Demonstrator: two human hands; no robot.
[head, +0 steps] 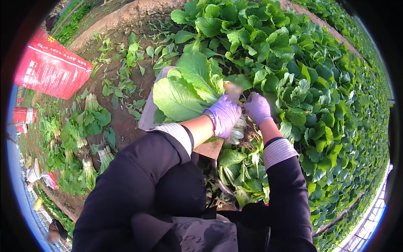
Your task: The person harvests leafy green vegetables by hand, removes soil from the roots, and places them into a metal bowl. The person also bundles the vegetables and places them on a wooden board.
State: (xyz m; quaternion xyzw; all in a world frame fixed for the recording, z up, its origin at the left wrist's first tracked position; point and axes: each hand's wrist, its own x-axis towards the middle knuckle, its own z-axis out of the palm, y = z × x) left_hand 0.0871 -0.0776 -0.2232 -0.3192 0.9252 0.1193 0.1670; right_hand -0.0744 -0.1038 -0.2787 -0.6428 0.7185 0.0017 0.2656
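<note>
My left hand (224,116), in a purple glove, is closed around the stems of a bunch of leafy greens (179,97). Broad leaves fan out to the upper left, and soil-covered roots (250,137) hang at the right end. Just right of the stems is my gloved right hand (258,108), its fingers curled. A small bit of red shows by its fingertips; whether they grip it is hidden. Under the leaves lies a greyish sheet (148,113), and below the stems a corner of a wooden board (210,149) shows.
Loose greens (244,179) are heaped below my right forearm. Several tied bunches (91,110) lie on the soil at left, near a red printed sack (53,67). Dense leafy plants (327,110) fill the right side. Another person (56,231) is at the lower left edge.
</note>
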